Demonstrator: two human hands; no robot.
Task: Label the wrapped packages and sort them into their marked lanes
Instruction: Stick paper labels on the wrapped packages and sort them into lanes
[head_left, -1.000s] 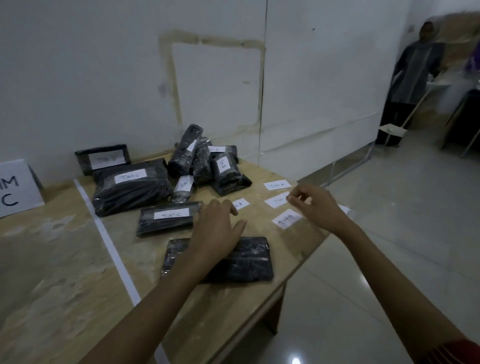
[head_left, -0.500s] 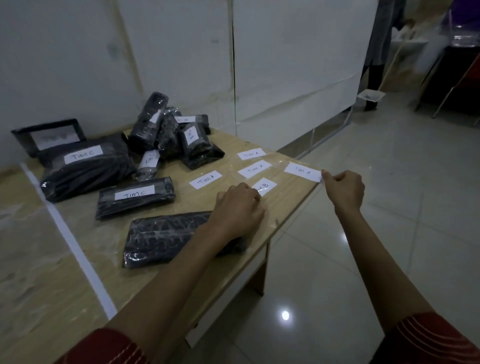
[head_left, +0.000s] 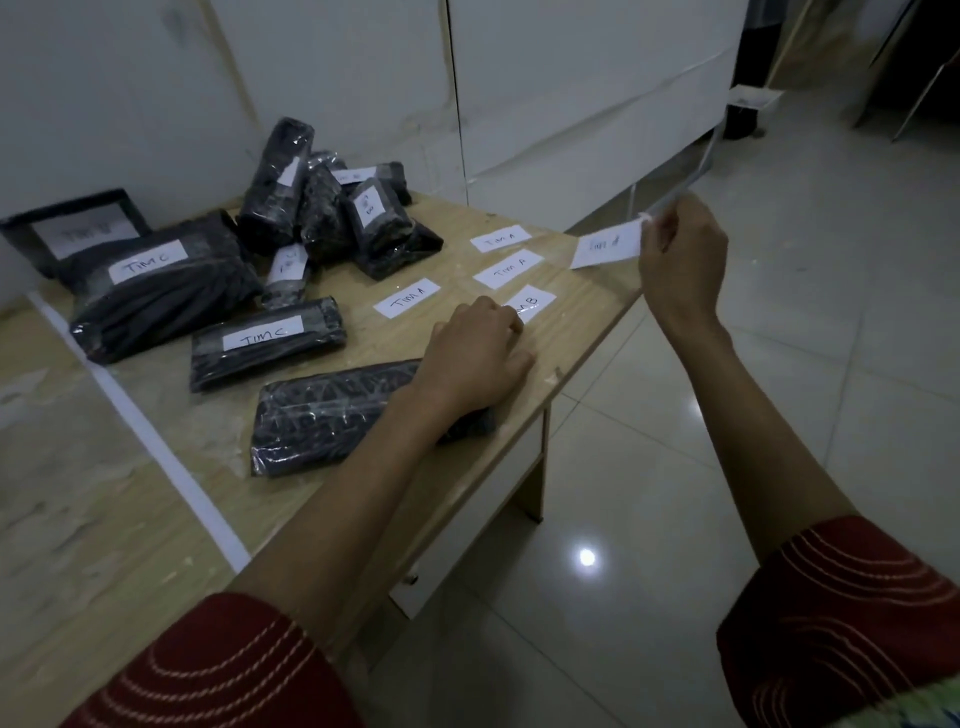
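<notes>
Lifted since half a second ago, the right hand (head_left: 680, 260) now pinches a white label (head_left: 605, 244) by its edge between thumb and fingertips, holding it in the air off the tabletop (head_left: 571, 332) corner, at about 2 o'clock from the left hand (head_left: 475, 358). A thin clear strip, probably tape, trails up from the pinch toward 12 o'clock. The left hand stays with bent fingers on the right end of the unlabelled package (head_left: 332, 415), which lies flat near the front edge; whether it grips or merely weighs the wrap down I cannot tell, but it looks placed to keep the package steady for sticking. The edge pinch probably keeps the fingers clear of the label's face and any sticky side. Three loose labels reading TIM A (head_left: 407, 297) lie at 12 o'clock from the left hand, and a fourth label (head_left: 535, 301) showing a B is partly hidden by its knuckles. At 10 o'clock sit two packages marked TIM C (head_left: 267, 340), with a heap of smaller wrapped bundles (head_left: 322, 208) against the wall behind. A white tape line (head_left: 140, 431) marks the lane border at 9 o'clock. Between label and package, only the left hand itself stands in the way, covering the near end.
</notes>
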